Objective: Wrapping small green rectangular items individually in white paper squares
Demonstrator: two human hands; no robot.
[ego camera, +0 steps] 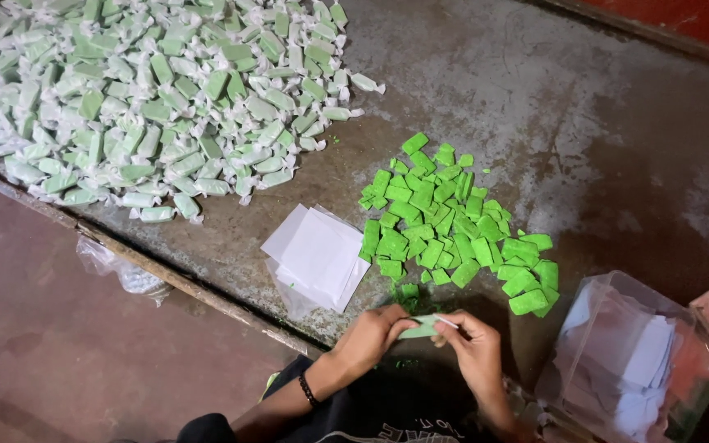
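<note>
So both hands are down at the near edge of the surface (617, 148), working on one green block in a wrapper (420, 327). The left hand (369, 336) has its grip closed on one end of it and the right hand (471, 344) is pinching the other end, where a bit of white paper sticks out, looks like mid-twist. Progress-wise I'd say well over half done: the heap of wrapped pieces (157, 98) at the far left is huge, while the pile of bare green blocks (445, 226) right in front of the hands is much smaller, maybe a few dozen left. A stack of white paper squares (315, 254) sits just left of that pile, and a clear bag with more sheets (617, 353) is off to the right.
</note>
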